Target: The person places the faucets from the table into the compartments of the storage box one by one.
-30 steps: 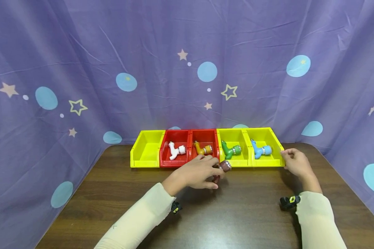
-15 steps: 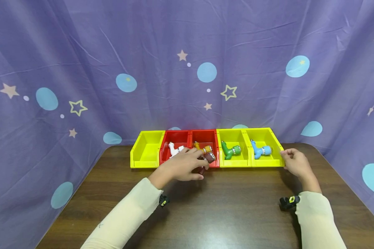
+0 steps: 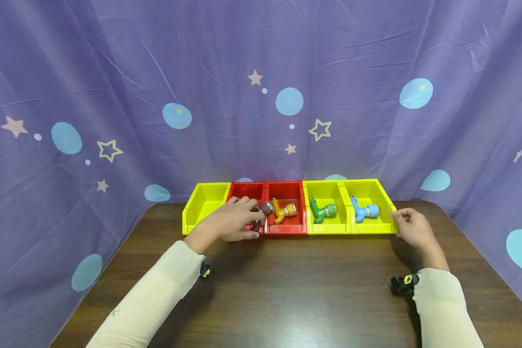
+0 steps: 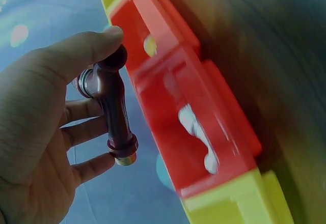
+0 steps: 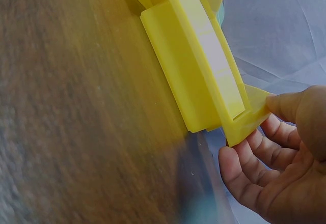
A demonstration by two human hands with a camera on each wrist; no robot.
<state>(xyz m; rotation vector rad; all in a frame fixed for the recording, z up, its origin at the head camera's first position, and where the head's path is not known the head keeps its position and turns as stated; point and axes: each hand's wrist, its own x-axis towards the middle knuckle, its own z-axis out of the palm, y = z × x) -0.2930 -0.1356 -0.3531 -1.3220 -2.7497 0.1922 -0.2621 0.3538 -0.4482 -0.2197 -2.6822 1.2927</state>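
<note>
A dark brown faucet (image 4: 113, 107) with a brass-coloured threaded end is held between the thumb and fingers of my left hand (image 3: 228, 220). That hand is above the left red bin (image 3: 248, 188), and in the head view it covers the white faucet (image 4: 196, 132) lying inside. My right hand (image 3: 415, 229) pinches the front right corner of the rightmost yellow bin (image 5: 191, 71). In that bin lies a light blue faucet (image 3: 365, 211). A green faucet (image 3: 323, 210) lies in the neighbouring yellow bin (image 3: 324, 186), and a yellow faucet (image 3: 283, 210) in the right red bin (image 3: 285, 187).
The bins stand side by side in one row near the back of the brown wooden table (image 3: 313, 290). At the left end is another yellow bin (image 3: 206, 198), partly covered by my left hand. A purple curtain (image 3: 226, 135) hangs behind and at both sides.
My left hand has carried the brown faucet leftward, from in front of the right red and yellow bins to over the left red bin. The right hand has stayed at the bin corner.
</note>
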